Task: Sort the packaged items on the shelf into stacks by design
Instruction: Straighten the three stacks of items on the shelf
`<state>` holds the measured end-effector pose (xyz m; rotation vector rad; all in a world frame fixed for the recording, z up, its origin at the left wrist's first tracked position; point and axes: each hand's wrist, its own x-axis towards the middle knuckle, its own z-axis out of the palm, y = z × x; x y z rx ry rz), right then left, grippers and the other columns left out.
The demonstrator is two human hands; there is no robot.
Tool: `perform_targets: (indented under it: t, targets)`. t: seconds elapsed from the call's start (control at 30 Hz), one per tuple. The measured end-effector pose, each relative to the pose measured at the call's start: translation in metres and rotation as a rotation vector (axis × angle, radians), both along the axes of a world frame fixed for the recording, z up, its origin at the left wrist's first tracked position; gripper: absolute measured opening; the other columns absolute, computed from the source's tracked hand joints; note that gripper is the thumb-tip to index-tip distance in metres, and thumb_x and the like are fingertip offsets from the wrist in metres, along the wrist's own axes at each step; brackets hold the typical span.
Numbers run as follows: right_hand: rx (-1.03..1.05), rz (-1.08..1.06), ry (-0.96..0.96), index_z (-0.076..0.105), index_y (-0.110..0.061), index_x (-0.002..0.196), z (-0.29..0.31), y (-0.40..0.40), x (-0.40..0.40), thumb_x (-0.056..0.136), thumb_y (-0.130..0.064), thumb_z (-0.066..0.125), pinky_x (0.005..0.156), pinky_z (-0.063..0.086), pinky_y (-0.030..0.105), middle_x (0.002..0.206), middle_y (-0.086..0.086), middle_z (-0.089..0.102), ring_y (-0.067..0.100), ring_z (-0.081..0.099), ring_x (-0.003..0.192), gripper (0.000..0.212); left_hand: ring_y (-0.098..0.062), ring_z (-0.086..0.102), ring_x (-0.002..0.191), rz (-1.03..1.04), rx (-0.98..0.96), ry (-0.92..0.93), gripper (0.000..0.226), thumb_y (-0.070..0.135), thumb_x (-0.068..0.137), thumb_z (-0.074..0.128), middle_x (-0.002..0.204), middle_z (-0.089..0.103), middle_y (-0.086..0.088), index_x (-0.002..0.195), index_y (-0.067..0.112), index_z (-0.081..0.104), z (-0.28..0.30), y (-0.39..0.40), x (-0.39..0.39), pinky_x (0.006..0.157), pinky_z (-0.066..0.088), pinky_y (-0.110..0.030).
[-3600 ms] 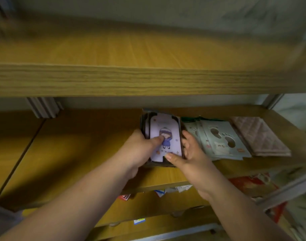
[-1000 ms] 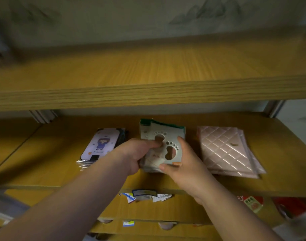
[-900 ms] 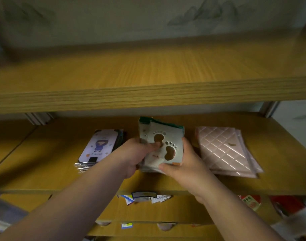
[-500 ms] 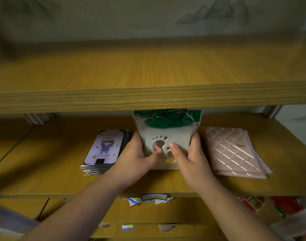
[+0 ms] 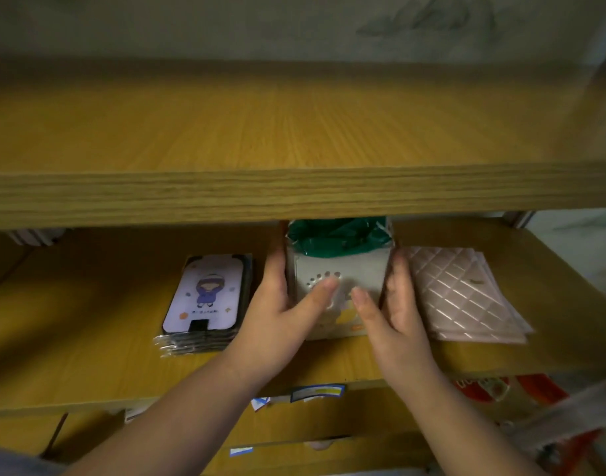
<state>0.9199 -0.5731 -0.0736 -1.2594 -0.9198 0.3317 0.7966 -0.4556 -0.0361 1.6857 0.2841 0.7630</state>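
Note:
A stack of grey-green footprint packages (image 5: 358,269) with a dark green top edge stands in the middle of the wooden shelf (image 5: 99,345). My left hand (image 5: 281,310) grips its left side and my right hand (image 5: 394,314) grips its right side, both thumbs pressed on its front face. Left of it lies a stack of purple cartoon-girl packages (image 5: 205,297) in clear wrap. To the right lies a stack of pink quilted packages (image 5: 463,297). The lower part of the footprint stack is hidden behind my hands.
An upper wooden shelf board (image 5: 294,194) hangs just above the packages and leaves little headroom. Label tags (image 5: 315,393) stick to the shelf's front edge. Red packets (image 5: 501,389) lie on the lower shelf at right.
The purple stack was set down at left. My hands took up the footprint stack, tipped it upright, and now squeeze it from both sides with fingers spread flatter.

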Motion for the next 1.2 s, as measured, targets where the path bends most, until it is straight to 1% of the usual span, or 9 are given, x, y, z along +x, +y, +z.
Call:
perform_targets:
  t: [0.13, 0.23, 0.43, 0.57, 0.73, 0.87, 1.0, 1.1, 1.2]
  targets:
    - [-0.019, 0.014, -0.024, 0.02, -0.027, 0.156, -0.004, 0.0, -0.003, 0.098, -0.022, 0.061, 0.112, 0.033, 0.058, 0.154, 0.005, 0.044, 0.028, 0.042, 0.141, 0.071, -0.015, 0.054, 0.133, -0.02, 0.029, -0.035, 0.06, 0.009, 0.093, 0.067, 0.139, 0.06, 0.007, 0.14, 0.033, 0.039, -0.006, -0.005, -0.002, 0.108, 0.045, -0.035]
    - [-0.021, 0.016, 0.013, 0.022, -0.03, 0.155, -0.011, -0.003, -0.007, 0.098, -0.017, 0.058, 0.112, 0.039, 0.043, 0.152, 0.001, 0.047, 0.024, 0.044, 0.14, 0.068, -0.019, 0.052, 0.135, -0.016, 0.027, -0.009, 0.065, 0.001, 0.092, 0.066, 0.14, 0.057, -0.002, 0.146, 0.019, 0.034, -0.02, -0.013, -0.002, 0.111, 0.043, -0.041]
    - [-0.21, -0.138, -0.042, 0.049, -0.037, 0.134, -0.005, -0.006, -0.003, 0.091, -0.027, 0.065, 0.092, 0.053, 0.024, 0.126, -0.013, 0.067, 0.006, 0.063, 0.116, 0.047, -0.011, 0.045, 0.129, 0.108, 0.192, 0.206, 0.06, 0.01, 0.089, 0.071, 0.132, 0.049, 0.0, 0.139, 0.023, 0.04, -0.024, -0.011, 0.0, 0.11, 0.04, -0.038]
    - [-0.573, -0.231, -0.049, 0.07, -0.037, 0.097, 0.022, 0.005, 0.011, 0.086, -0.046, 0.065, 0.06, 0.056, 0.022, 0.087, -0.014, 0.076, 0.004, 0.071, 0.076, 0.016, -0.016, 0.043, 0.118, 0.164, 0.112, 0.497, 0.056, 0.037, 0.086, 0.072, 0.124, 0.039, 0.0, 0.134, 0.026, 0.045, -0.012, 0.0, 0.006, 0.097, 0.035, -0.026]
    - [-0.997, -0.152, -0.131, 0.071, -0.013, 0.06, 0.041, 0.026, 0.019, 0.085, -0.053, 0.056, 0.076, 0.052, 0.039, 0.069, -0.001, 0.075, 0.017, 0.07, 0.069, 0.05, -0.037, 0.032, 0.132, 0.184, 0.18, 0.796, 0.062, 0.05, 0.091, 0.06, 0.14, 0.037, -0.016, 0.138, 0.013, 0.042, -0.01, 0.001, 0.016, 0.105, 0.033, -0.041]
    - [-1.067, -0.238, -0.308, 0.071, -0.018, 0.071, 0.045, 0.019, 0.019, 0.073, -0.063, 0.058, 0.065, 0.058, 0.04, 0.074, 0.003, 0.073, 0.018, 0.066, 0.062, 0.047, -0.04, 0.032, 0.133, 0.239, 0.365, 0.792, 0.066, 0.049, 0.087, 0.063, 0.145, 0.043, -0.016, 0.141, 0.016, 0.045, -0.009, 0.0, 0.019, 0.108, 0.029, -0.042]
    - [-0.934, -0.307, -0.37, 0.06, -0.022, 0.131, 0.046, -0.018, 0.028, 0.071, -0.078, 0.052, 0.089, 0.053, 0.035, 0.128, -0.002, 0.066, 0.014, 0.064, 0.107, 0.083, -0.04, 0.034, 0.132, 0.383, 0.491, 0.646, 0.068, 0.042, 0.089, 0.063, 0.147, 0.043, -0.02, 0.145, 0.009, 0.044, 0.005, -0.019, 0.02, 0.108, 0.028, -0.043]
    - [-0.783, -0.425, -0.398, 0.062, -0.028, 0.127, 0.046, -0.064, 0.055, 0.077, -0.071, 0.052, 0.086, 0.054, 0.035, 0.122, -0.007, 0.067, 0.013, 0.064, 0.105, 0.066, -0.031, 0.037, 0.129, 0.357, 0.567, 0.547, 0.062, 0.032, 0.09, 0.065, 0.145, 0.047, -0.018, 0.145, 0.008, 0.047, 0.01, -0.046, 0.036, 0.107, 0.028, -0.037]
    - [-0.784, -0.635, -0.475, 0.059, -0.022, 0.128, 0.042, -0.11, 0.098, 0.083, -0.06, 0.055, 0.091, 0.048, 0.036, 0.121, 0.002, 0.058, 0.024, 0.058, 0.111, 0.059, -0.027, 0.048, 0.129, 0.238, 0.416, 0.56, 0.061, 0.035, 0.094, 0.062, 0.151, 0.047, -0.009, 0.148, 0.014, 0.044, 0.015, -0.083, 0.07, 0.108, 0.037, -0.033]
